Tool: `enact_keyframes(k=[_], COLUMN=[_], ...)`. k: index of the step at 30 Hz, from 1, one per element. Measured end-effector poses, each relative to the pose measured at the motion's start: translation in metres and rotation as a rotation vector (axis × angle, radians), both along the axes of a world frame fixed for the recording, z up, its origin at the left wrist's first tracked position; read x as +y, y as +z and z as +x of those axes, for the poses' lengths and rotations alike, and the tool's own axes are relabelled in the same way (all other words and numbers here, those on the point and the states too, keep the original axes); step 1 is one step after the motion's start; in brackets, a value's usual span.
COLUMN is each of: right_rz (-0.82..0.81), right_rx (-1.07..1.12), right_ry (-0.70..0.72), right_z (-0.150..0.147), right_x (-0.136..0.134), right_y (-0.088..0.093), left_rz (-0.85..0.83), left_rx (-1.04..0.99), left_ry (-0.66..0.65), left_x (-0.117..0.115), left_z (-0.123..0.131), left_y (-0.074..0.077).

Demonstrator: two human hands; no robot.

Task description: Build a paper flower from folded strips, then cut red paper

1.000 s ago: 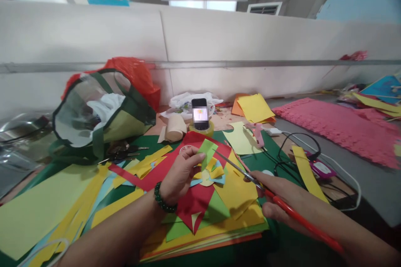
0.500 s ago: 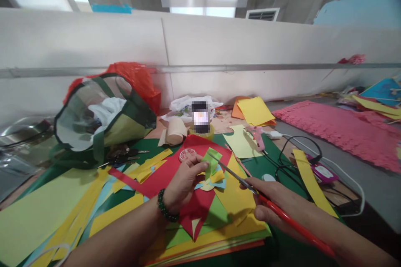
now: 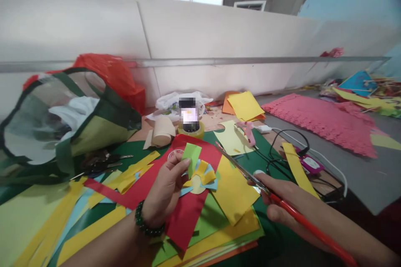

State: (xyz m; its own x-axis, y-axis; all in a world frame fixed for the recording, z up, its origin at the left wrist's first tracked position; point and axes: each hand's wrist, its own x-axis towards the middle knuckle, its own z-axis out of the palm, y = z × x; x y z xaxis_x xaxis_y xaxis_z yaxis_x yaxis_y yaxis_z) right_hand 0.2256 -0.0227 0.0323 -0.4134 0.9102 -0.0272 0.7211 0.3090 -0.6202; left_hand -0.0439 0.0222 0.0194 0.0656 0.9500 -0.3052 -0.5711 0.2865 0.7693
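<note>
My left hand (image 3: 166, 187) pinches a small piece of light green paper (image 3: 191, 153) upright above a little paper flower (image 3: 200, 175) of yellow and pale blue petals. The flower lies on a red sheet (image 3: 188, 212) atop a stack of coloured paper (image 3: 225, 221). My right hand (image 3: 282, 200) grips red-handled scissors (image 3: 250, 175), blades pointing up-left toward the green piece without touching it. A dark bead bracelet (image 3: 144, 226) circles my left wrist.
A green-trimmed clear bag (image 3: 62, 121) and red plastic bag (image 3: 109, 75) sit left. A phone (image 3: 189, 117) stands on a tape roll, with a paper roll (image 3: 163, 131) beside it. Black cables (image 3: 291, 150), a pink glue gun (image 3: 249, 131), yellow strips and pink fabric (image 3: 326, 121) lie right.
The camera has swung right, shifting the scene left. My left hand turned the green piece more upright; the scissors drew slightly away from it.
</note>
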Motion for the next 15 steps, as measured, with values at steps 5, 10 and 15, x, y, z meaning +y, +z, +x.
enact_keyframes(k=[5, 10, 15], right_rz=[0.004, -0.013, -0.015], right_rx=[-0.04, -0.073, -0.099], right_ry=[-0.003, 0.046, 0.068], right_z=[0.002, -0.006, -0.017], right_x=[0.001, 0.005, 0.003], right_y=[-0.013, -0.007, 0.004], left_rz=[-0.021, 0.002, 0.009], left_rx=[0.046, 0.078, 0.088], left_ry=[-0.051, -0.055, -0.067], left_x=[0.001, 0.003, 0.003], left_z=[0.0, -0.002, -0.001], left_y=[-0.007, -0.015, -0.019])
